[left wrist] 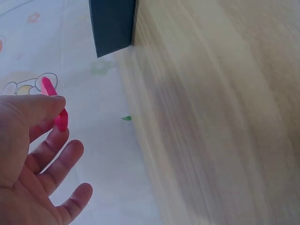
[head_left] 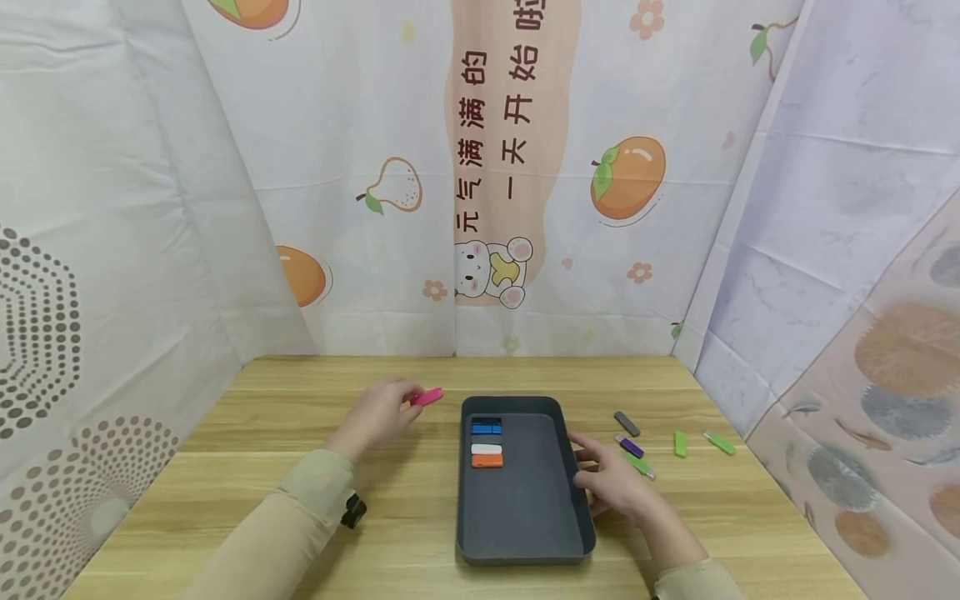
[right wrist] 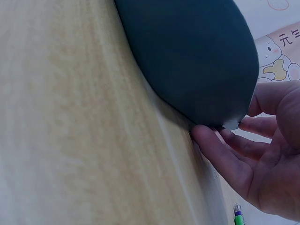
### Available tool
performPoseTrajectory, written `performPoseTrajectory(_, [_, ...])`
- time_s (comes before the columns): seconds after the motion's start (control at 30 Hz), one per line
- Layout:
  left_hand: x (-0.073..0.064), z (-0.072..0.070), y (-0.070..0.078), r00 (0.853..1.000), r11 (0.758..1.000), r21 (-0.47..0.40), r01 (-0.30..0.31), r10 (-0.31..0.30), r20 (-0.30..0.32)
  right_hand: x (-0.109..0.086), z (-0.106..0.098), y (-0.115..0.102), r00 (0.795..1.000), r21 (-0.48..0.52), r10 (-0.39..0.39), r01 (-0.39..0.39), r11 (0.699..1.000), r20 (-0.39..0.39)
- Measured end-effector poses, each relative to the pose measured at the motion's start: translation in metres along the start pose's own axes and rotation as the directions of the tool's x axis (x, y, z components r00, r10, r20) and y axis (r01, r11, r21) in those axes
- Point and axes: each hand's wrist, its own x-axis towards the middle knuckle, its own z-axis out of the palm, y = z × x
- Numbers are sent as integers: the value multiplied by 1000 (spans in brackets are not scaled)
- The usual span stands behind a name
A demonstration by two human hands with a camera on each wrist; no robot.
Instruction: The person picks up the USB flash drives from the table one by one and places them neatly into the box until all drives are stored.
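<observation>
Between thumb and fingers my left hand [head_left: 381,408] pinches a pink USB stick [head_left: 427,397], raised left of the dark grey tray [head_left: 525,556]. The left wrist view shows the same pink stick edge-on at the fingertips. My right hand [head_left: 615,479] grips the tray's right wall, its fingertips at the rim and against the outside. Inside the tray, several USB sticks lie side by side in a column at the upper left, among them a blue one [head_left: 486,430], a white one [head_left: 487,449] and an orange one [head_left: 487,461].
Loose USB sticks lie on the wooden table [head_left: 405,533] right of the tray: a grey one [head_left: 627,423], a purple one [head_left: 630,447] and several green ones, one [head_left: 641,467] close to my right hand. A printed curtain [head_left: 360,275] hangs behind the table.
</observation>
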Motion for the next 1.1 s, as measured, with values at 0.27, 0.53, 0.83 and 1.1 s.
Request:
performPoseTrajectory(0.27, [-1, -6, 13, 998, 998, 1, -55, 55, -25, 2, 0, 2, 1000, 8, 5, -5, 1000, -1])
performPoseTrajectory(0.53, [0, -10, 33, 994, 994, -4, -112, 112, -14, 1, 1, 2, 1000, 1, -3, 3, 1000, -9])
performPoseTrajectory(0.83, [-1, -12, 51, 985, 985, -18, -171, 171, -3, 1, 1, 1, 1000, -11, -6, 6, 1000, -10])
performPoseTrajectory(1.1, [-1, -9, 64, 979, 980, -6, -198, 198, 48, 1, 1, 1, 1000, -9, -6, 6, 1000, -9])
